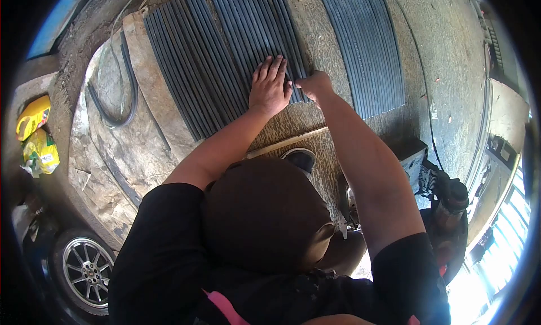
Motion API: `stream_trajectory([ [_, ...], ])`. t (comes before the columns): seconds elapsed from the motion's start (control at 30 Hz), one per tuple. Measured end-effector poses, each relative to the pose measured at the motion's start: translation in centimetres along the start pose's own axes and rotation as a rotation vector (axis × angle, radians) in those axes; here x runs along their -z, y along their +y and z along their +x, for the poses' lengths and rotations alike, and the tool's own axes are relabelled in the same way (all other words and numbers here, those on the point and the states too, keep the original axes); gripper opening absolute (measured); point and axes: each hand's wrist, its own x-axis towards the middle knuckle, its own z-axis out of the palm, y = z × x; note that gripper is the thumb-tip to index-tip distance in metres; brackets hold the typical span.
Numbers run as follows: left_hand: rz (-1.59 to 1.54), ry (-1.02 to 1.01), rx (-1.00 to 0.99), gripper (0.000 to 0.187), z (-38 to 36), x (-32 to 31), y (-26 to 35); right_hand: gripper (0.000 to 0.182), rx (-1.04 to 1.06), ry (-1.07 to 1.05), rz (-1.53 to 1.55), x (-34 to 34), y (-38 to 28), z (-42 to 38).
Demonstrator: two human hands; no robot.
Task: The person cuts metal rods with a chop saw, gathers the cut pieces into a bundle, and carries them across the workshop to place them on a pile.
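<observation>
Rows of dark, narrow strips lie side by side on the ground at the top centre. My left hand rests flat on the strips near their lower right part, fingers spread. Just right of it, my right hand is closed at the lower right edge of these strips, its thumb and fingers pressed together; what lies between them is too small to make out. Another group of grey strips lies to the right, apart from the first.
A thin wooden stick lies below the strips. Bent tubing is at the left, with a yellow container and a wheel farther out. A dark machine stands at the right.
</observation>
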Motion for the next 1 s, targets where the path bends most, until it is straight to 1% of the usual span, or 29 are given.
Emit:
stream_trajectory([
  [0.13, -0.013, 0.002, -0.002, 0.057, -0.1, 0.1, 0.0, 0.054, 0.039, 0.070, -0.091, -0.4, -0.4, -0.3],
  [0.27, -0.041, 0.031, -0.009, 0.055, -0.1, 0.2, 0.0, 0.054, -0.008, 0.089, -0.132, -0.2, -0.9, -1.2],
  [0.33, -0.041, 0.033, -0.011, 0.054, -0.1, 0.2, -0.1, 0.056, -0.005, 0.042, -0.021, -0.3, 0.4, 0.1],
  [0.37, -0.035, 0.031, -0.013, 0.054, -0.1, 0.2, -0.2, 0.056, -0.003, 0.045, -0.022, -0.1, 0.1, -0.1],
  [0.43, -0.032, 0.029, -0.019, 0.053, -0.1, 0.1, -0.1, 0.056, -0.033, -0.052, 0.006, 0.5, -0.3, -0.6],
  [0.47, -0.035, 0.024, -0.018, 0.051, -0.1, 0.2, -0.1, 0.056, -0.033, -0.048, 0.007, 0.5, -0.6, -1.0],
  [0.53, -0.037, 0.021, -0.015, 0.049, 0.0, 0.3, -0.1, 0.057, -0.061, -0.055, 0.165, 0.2, -1.2, -1.7],
  [0.57, -0.050, 0.023, -0.015, 0.047, 0.0, 0.4, -0.1, 0.057, -0.061, -0.056, 0.165, 0.1, -1.0, -1.6],
  [0.63, -0.063, 0.024, -0.019, 0.045, -0.1, 0.5, -0.1, 0.046, -0.069, -0.036, 0.188, -0.2, -0.8, -1.2],
  [0.67, -0.067, 0.037, -0.026, 0.044, -0.1, 0.4, -0.1, 0.046, -0.067, -0.036, 0.187, 0.0, -1.1, -1.6],
  [0.73, -0.071, 0.049, -0.033, 0.043, -0.2, 0.3, -0.2, 0.049, -0.021, -0.012, 0.072, 0.4, -1.5, -2.4],
  [0.77, -0.072, 0.059, -0.033, 0.043, -0.1, 0.2, -0.2, 0.049, -0.021, -0.011, 0.072, 0.3, -1.4, -2.3],
  [0.83, -0.072, 0.071, -0.033, 0.043, -0.1, 0.1, -0.2, 0.050, 0.008, 0.071, -0.098, -0.2, -1.3, -2.2],
  [0.87, -0.080, 0.060, -0.025, 0.042, -0.1, 0.1, -0.2, 0.050, 0.010, 0.070, -0.097, -0.4, -1.4, -2.1],
  [0.93, -0.086, 0.045, -0.016, 0.042, -0.2, 0.1, -0.3, 0.067, 0.025, 0.165, -0.249, -1.1, -1.4, -2.3],
  [1.0, -0.090, 0.029, -0.004, 0.043, -0.1, 0.3, -0.2, 0.066, 0.017, 0.174, -0.216, -1.7, -1.4, -2.5],
])
